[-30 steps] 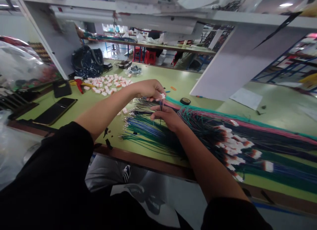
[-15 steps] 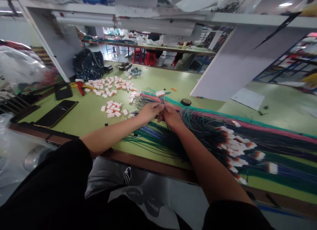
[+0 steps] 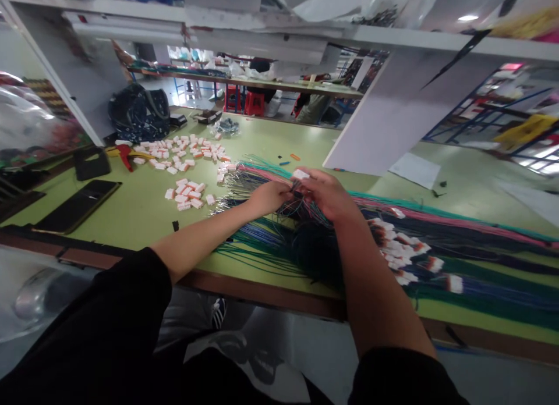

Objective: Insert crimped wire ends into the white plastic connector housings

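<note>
From my end of the cam feed, biggest first: the counter [image 3: 262, 138] is mostly hidden under wires [image 3: 257, 233] toward the near edge, & I'd rate tangling there as risk no. 1, b/c the ends lie loose, fanned & crossing right under the work; one pull could prob. drag several along. R forearm [image 3: 378, 291] passes over them, close by the pile [image 3: 399, 251] of wired white blocks; a careless swing back could snag or scatter it, I reckon. Loose conns [image 3: 187, 194], L of the wire ends, could get knocked about by an elbow, tho less likely.

Hands: R hand [image 3: 321, 191] has the conn [image 3: 300, 174] at its fingertips, up above the wires, approx mid-view. L hand [image 3: 271, 198] is pinched in just below, on the leads [image 3: 296, 185] afaict; exact grip is too blurry to swear to. Risk here: if L tugs while R's hold is slight, a lead could slip out or the conn twist. A wrong slot is poss. too, w/ fingers covering so much.

Orientation: conn's long axis runs roughly L-R across my view, dipping slightly to the R. Pale face is up; leads exit the near, lower side, so the other end points up & away from the wearer.
</note>
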Action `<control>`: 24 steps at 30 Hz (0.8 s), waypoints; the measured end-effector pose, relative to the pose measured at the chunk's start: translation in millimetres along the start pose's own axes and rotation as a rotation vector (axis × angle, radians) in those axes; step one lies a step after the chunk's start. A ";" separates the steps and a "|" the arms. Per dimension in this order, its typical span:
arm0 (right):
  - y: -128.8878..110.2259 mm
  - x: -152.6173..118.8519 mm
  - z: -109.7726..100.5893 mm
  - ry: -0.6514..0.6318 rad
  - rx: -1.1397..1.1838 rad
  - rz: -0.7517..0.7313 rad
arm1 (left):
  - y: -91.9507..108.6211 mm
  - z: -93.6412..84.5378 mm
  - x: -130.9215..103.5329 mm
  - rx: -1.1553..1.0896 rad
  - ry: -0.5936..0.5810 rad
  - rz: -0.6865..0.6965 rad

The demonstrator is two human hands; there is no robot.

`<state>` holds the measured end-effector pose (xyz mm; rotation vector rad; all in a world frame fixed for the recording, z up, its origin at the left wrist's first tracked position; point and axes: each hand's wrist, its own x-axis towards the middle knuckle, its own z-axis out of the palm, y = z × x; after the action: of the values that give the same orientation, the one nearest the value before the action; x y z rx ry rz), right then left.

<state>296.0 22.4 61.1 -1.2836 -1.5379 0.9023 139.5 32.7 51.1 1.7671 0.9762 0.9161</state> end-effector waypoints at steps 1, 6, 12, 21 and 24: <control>-0.3 -0.3 1.5 0.031 0.026 0.002 | -1.0 2.9 1.2 0.026 -0.033 0.008; 6.6 3.9 5.8 0.132 -0.056 -0.013 | -7.8 17.4 0.4 -0.068 -0.089 -0.041; 24.6 11.1 2.3 0.174 -0.104 0.070 | -16.1 31.5 -1.7 -0.451 0.002 -0.309; 33.7 37.2 -39.2 0.172 -0.470 0.167 | -38.1 40.9 2.3 -0.591 0.074 -0.399; 46.9 64.5 -58.0 0.278 -0.764 0.204 | -41.6 42.8 4.9 -0.631 0.081 -0.416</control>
<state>363.0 93.6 48.0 -2.0347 -1.5956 0.2097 169.5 34.5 -0.7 0.9610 0.9261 0.8990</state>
